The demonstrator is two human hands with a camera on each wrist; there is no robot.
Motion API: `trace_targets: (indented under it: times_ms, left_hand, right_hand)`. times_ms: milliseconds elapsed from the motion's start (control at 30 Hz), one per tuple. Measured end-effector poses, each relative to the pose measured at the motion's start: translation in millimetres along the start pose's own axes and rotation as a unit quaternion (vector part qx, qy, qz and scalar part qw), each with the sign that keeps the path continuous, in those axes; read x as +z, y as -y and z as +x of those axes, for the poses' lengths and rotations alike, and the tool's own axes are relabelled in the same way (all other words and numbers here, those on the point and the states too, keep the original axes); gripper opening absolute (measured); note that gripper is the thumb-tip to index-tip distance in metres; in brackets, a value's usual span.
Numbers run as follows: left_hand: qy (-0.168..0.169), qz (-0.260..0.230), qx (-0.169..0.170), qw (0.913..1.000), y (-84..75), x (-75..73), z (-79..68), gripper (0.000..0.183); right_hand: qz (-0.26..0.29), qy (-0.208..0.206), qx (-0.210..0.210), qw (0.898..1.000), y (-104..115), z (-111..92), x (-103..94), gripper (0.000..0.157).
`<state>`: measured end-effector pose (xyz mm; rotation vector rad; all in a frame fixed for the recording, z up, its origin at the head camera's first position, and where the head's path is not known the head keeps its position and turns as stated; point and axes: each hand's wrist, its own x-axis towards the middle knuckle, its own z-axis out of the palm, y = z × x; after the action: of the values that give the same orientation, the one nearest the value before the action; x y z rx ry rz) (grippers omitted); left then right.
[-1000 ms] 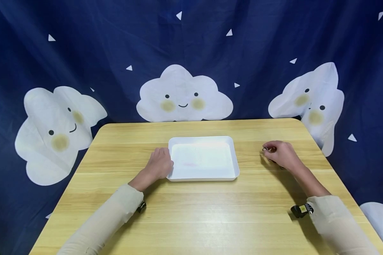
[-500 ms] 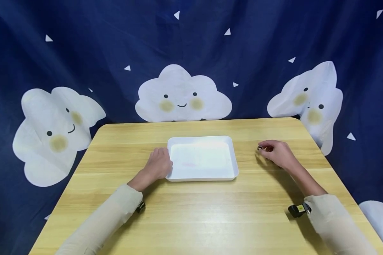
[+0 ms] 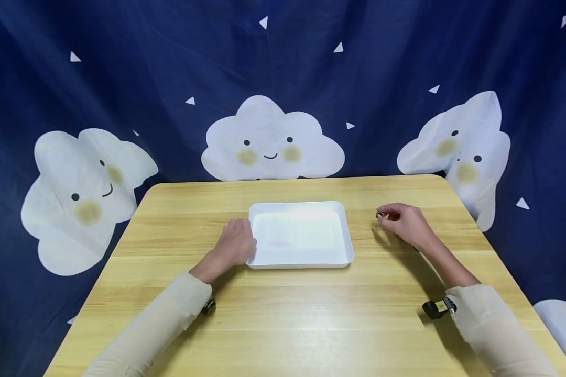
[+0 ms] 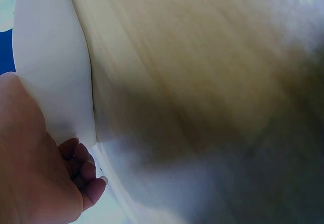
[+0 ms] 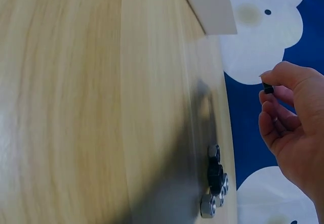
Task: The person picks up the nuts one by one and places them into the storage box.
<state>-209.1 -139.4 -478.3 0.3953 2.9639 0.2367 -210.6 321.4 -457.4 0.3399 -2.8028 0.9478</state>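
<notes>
Here on the wooden table [image 3: 287,314], the right hand [image 3: 405,222] is up off the surface, between the tray and the right edge, over towards the far right corner, and it has something: a small dark piece [image 5: 268,88] pinched between thumb and fingertip, too tiny to make out its exact shape. The other fingers curl in loosely behind it. Below that hand sits a little huddle of nuts, mostly hidden from the head camera but plain in the right wrist view: a silver nut [image 5: 208,206] at one end, a black nut [image 5: 215,177] in the middle, another silver one at the other end, and more silver beside them, all close together. Across to the left, the left hand [image 3: 236,241] has hold of the white tray [image 3: 299,265], fingers curled at its left end, thumb up by the rim. And the tray lies flat, long side to the far edge of the surface, nearer that edge and close to the middle between left and right. Pale sleeves come in from both sides, the left sleeve [image 3: 160,324] and the right sleeve [image 3: 497,324], and behind the far edge hangs a deep blue curtain [image 3: 170,52] printed with smiling white clouds.
</notes>
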Motion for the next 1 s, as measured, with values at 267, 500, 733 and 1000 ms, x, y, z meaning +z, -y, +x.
trace_targets:
  times_ms: [267,500,733,1000]
  left_hand:
    - [-0.002,0.001,0.002,1.0,-1.7,-1.7,-0.2,0.035]
    - [-0.006,0.0,0.005,1.0,-2.4,-3.0,-2.0,0.035]
    - [-0.002,0.003,0.0,1.0,-2.9,-3.4,-1.4,0.034]
    - [-0.002,0.013,0.006,0.9999,-1.9,-2.2,-1.6,0.034]
  right_hand:
    - [0.018,-0.015,-0.007,1.0,6.1,8.0,3.1,0.024]
    - [0.034,-0.013,-0.005,0.999,13.2,12.6,6.0,0.025]
    - [0.041,-0.007,0.014,0.999,21.6,15.4,7.1,0.024]
    - [0.04,0.006,0.01,0.999,28.4,17.8,9.3,0.023]
